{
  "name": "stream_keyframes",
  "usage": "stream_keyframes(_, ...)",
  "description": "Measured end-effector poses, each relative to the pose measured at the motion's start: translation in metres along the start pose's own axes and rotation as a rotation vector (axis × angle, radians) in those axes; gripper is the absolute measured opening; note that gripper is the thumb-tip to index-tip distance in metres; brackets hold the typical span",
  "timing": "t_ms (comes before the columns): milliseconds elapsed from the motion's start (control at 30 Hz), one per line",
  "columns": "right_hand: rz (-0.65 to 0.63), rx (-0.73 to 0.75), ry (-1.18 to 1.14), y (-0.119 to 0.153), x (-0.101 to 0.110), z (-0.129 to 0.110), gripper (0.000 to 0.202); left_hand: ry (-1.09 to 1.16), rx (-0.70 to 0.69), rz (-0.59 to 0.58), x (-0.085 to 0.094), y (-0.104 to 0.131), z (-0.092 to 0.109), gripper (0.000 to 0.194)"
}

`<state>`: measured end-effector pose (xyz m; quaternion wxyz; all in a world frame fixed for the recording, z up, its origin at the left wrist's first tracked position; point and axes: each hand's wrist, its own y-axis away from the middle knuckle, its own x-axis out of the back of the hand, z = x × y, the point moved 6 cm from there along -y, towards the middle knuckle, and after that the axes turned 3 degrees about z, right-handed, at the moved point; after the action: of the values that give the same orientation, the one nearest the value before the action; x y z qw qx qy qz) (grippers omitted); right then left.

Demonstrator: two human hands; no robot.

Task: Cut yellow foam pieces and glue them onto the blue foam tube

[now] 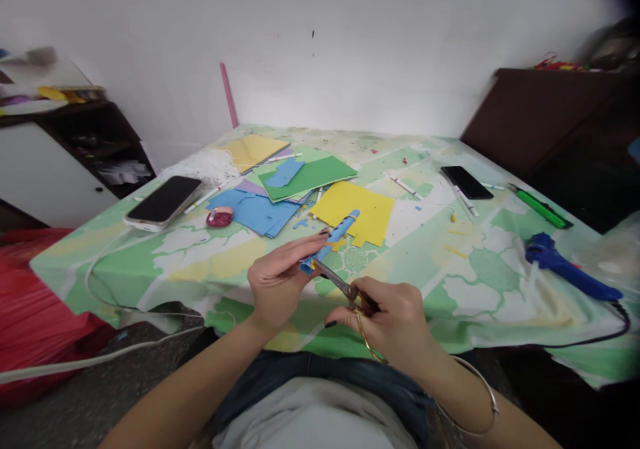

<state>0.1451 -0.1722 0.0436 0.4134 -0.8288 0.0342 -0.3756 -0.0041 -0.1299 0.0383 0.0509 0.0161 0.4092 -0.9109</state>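
My left hand [280,279] is closed around a rolled blue paper tube [343,225] with dark marks, tilted up to the right. A bit of yellow shows at the tube's near end. In my right hand [393,312] is a pair of scissors [336,279] with gold-coloured handles. Their blades reach to the near end of the tube; whether they are cutting I cannot tell. Just beyond the hands lies a yellow foam or paper sheet [367,209] with a notched edge.
Blue sheets [265,212], a green sheet [315,177] and a red case [220,216] lie left of centre. Phones rest at left [165,199] and right [466,182]. A blue glue gun [575,269] and a green cutter [543,207] are at right. A white cable [100,363] hangs at left.
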Motion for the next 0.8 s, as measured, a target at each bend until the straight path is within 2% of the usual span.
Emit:
stream_keyframes(167, 0.004, -0.007, 0.006, 0.001, -0.001, 0.001, 0.048, 0.029, 0.012, 0.000, 0.000, 0.001, -0.001, 0.032)
stream_keyframes(300, 0.011, -0.083, -0.022, 0.001, 0.002, 0.006, 0.044, 0.044, 0.067, 0.012, 0.000, 0.001, -0.003, 0.033)
stream_keyframes(400, 0.034, -0.171, 0.002, -0.002, 0.009, 0.014, 0.042, 0.096, 0.176, 0.004, -0.001, 0.001, -0.009, 0.031)
stream_keyframes(567, 0.144, -0.276, 0.131, -0.007, 0.033, 0.036, 0.041, 0.421, 0.438, -0.047, -0.006, -0.001, -0.030, 0.029)
stream_keyframes(667, 0.209, -0.357, 0.205, -0.009, 0.049, 0.053, 0.041, 0.559, 0.550, -0.105, -0.008, -0.004, -0.039, 0.025)
stream_keyframes(733, 0.175, -0.435, 0.185, -0.009, 0.053, 0.064, 0.040, 0.627, 0.594, -0.159, -0.008, -0.005, -0.043, 0.024)
stream_keyframes(800, 0.046, -0.548, 0.071, -0.009, 0.047, 0.073, 0.037, 0.665, 0.615, -0.209, -0.008, -0.005, -0.045, 0.026)
